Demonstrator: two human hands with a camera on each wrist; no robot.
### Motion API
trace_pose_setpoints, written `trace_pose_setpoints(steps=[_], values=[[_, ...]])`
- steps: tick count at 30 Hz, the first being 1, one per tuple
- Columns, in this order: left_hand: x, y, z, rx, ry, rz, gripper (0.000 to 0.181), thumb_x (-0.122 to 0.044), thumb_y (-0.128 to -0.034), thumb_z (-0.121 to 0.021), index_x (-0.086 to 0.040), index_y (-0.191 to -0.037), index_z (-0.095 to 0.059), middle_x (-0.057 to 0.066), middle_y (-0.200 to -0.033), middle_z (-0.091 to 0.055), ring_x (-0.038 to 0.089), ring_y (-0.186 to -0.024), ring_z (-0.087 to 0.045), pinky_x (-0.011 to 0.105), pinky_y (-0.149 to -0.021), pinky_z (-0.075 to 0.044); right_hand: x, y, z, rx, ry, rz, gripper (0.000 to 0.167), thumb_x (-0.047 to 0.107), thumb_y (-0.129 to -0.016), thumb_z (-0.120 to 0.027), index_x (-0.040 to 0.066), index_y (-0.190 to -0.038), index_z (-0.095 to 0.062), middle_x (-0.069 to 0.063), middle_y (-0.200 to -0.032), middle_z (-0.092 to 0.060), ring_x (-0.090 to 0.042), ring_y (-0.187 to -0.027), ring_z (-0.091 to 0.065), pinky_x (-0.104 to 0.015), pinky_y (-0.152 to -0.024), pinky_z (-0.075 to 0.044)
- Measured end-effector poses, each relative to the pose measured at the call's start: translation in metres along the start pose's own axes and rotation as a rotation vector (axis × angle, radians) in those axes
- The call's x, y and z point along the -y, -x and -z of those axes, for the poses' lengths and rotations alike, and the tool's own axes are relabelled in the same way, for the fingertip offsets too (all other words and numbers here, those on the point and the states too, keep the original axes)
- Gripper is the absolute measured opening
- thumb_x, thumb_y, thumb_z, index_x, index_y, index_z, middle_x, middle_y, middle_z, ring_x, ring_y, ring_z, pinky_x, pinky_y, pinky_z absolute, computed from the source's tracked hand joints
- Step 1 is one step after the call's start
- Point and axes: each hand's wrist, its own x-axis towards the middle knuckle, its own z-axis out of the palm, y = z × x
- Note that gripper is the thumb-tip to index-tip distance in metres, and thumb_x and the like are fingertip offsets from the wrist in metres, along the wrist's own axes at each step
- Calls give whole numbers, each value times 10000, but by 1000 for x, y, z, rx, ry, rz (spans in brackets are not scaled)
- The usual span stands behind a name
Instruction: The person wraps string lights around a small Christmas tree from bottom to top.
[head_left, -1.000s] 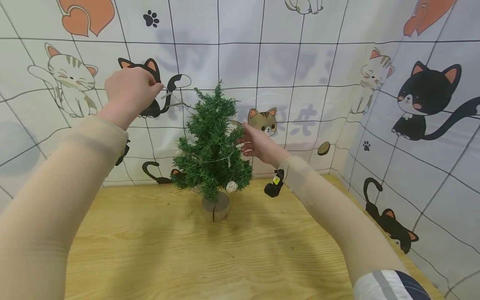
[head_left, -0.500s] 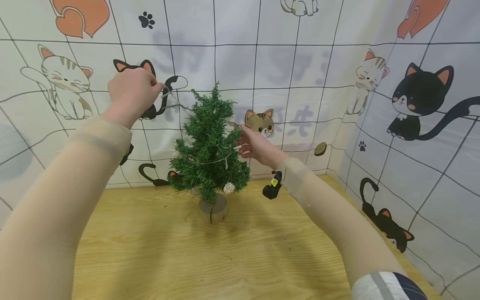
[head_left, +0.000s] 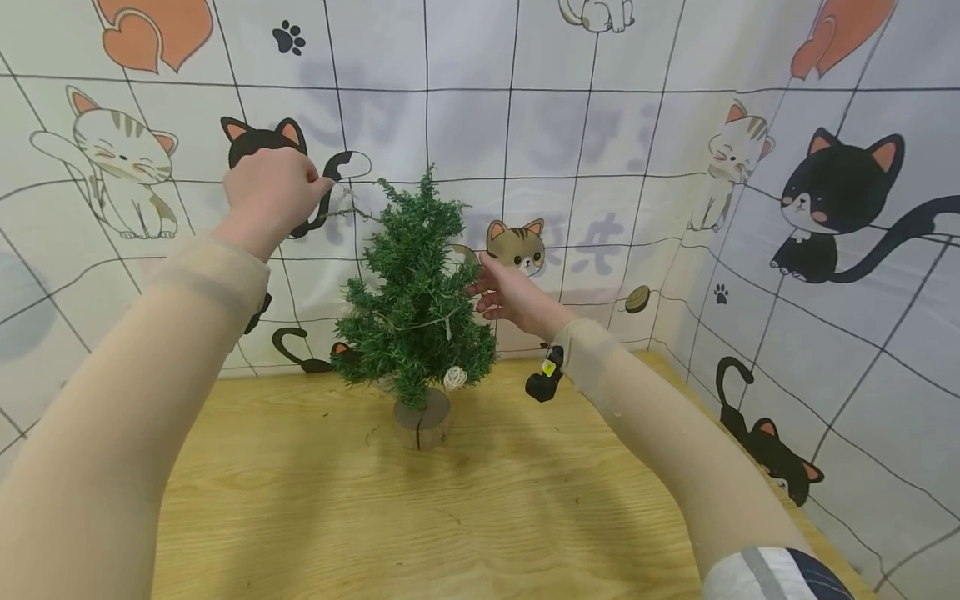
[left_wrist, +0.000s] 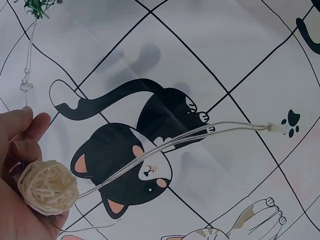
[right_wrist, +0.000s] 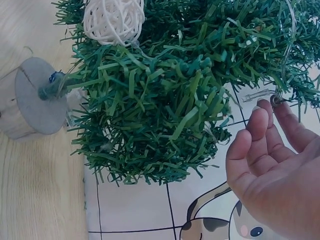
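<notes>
A small green artificial tree (head_left: pixel 420 292) stands upright on a round wooden base (head_left: pixel 422 421). Up and left of it, my left hand (head_left: pixel 273 196) pinches a thin clear light string that runs to the tree's upper part. In the left wrist view a woven cream ball (left_wrist: pixel 48 187) lies against the left hand (left_wrist: pixel 25 160), with pale wire trailing rightward. My right hand (head_left: pixel 517 296) is at the tree's right side, fingers loosely bent, fingertips touching branches and wire in the right wrist view. A white woven ball (right_wrist: pixel 114 21) hangs low on the tree.
The wooden table (head_left: pixel 450 525) reaches back to a white wall covering (head_left: pixel 570 133) with black grid lines and printed cats. A second covered wall (head_left: pixel 900 350) rises along the table's right side. A black wrist device (head_left: pixel 545 375) hangs by the right wrist.
The view has shifted slightly, with the tree a little further left in it. My left hand sits slightly lower and closer to the tree; the right hand keeps its place beside the branches.
</notes>
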Motion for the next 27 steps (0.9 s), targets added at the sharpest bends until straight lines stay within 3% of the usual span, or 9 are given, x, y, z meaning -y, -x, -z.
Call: trace_pose_setpoints(steps=[6, 11, 14, 16, 18, 21, 23, 25, 27], values=[[8, 8, 7, -43, -5, -22, 478, -434, -995, -490, -130, -626, -499, -3, -528, -400, 233, -525, -420, 326, -434, -261, 3, 1, -1, 17, 18, 19, 478, 512, -1027, -347, 58, -1125, -460, -125, -1085, -577, -292, -817, -514, -399, -749, -439], [16, 19, 17, -39, -5, -41, 478, -423, -1000, -476, -126, -630, -532, -14, -501, -397, 221, -511, -411, 307, -426, -249, 6, 2, -2, 17, 15, 44, 528, 505, -1031, -340, 47, -1283, -420, -123, -1146, -567, -221, -752, -526, -384, -734, -435], [21, 28, 19, -22, -1, -51, 459, -440, -1001, -461, -117, -713, -614, 7, -520, -456, 253, -562, -457, 323, -427, -280, 6, 2, -3, 22, 2, 41, 565, 501, -1032, -339, 53, -1375, -364, -135, -1201, -554, -216, -757, -521, -412, -770, -427], [25, 36, 19, -4, -1, -54, 448, -458, -999, -453, -107, -845, -685, 63, -600, -563, 278, -586, -486, 337, -421, -290, 6, 2, -4, 31, 4, 41, 574, 497, -1033, -336, 43, -1384, -349, -151, -1232, -548, -220, -760, -520, -422, -780, -424], [28, 44, 19, 11, -10, -55, 438, -467, -1000, -447, -126, -1015, -722, 113, -815, -690, 296, -596, -512, 350, -415, -304, 7, 3, -4, 30, 15, 48, 572, 498, -1032, -337, 47, -1384, -355, -161, -1246, -550, -214, -748, -519, -405, -762, -433], [30, 58, 17, 14, -13, -76, 440, -466, -998, -459, -129, -1108, -718, 132, -926, -712, 278, -558, -511, 344, -395, -301, 8, 6, -3, -13, 72, 85, 562, 481, -1039, -334, 67, -1416, -378, -153, -1246, -533, -186, -736, -499, -352, -704, -438], [29, 66, 15, -1, -18, -107, 413, -451, -996, -475, -128, -997, -732, 98, -790, -694, 252, -522, -484, 324, -388, -282, 9, 8, -1, -73, 120, 131, 536, 453, -1043, -356, 86, -1428, -416, -151, -1224, -509, -171, -739, -469, -323, -664, -425], [27, 75, 12, -17, -9, -142, 417, -438, -993, -493, -122, -809, -693, 42, -576, -559, 222, -493, -446, 305, -386, -255, 10, 12, 0, -143, 179, 189, 497, 421, -1042, -390, 99, -1415, -462, -139, -1210, -491, -163, -772, -454, -302, -657, -421], [25, 82, 11, -30, -6, -176, 450, -437, -993, -496, -137, -673, -600, -3, -516, -444, 202, -471, -402, 291, -396, -221, 12, 16, 0, -206, 229, 259, 445, 382, -1039, -429, 99, -1370, -517, -116, -1210, -502, -156, -814, -467, -297, -670, -422]])
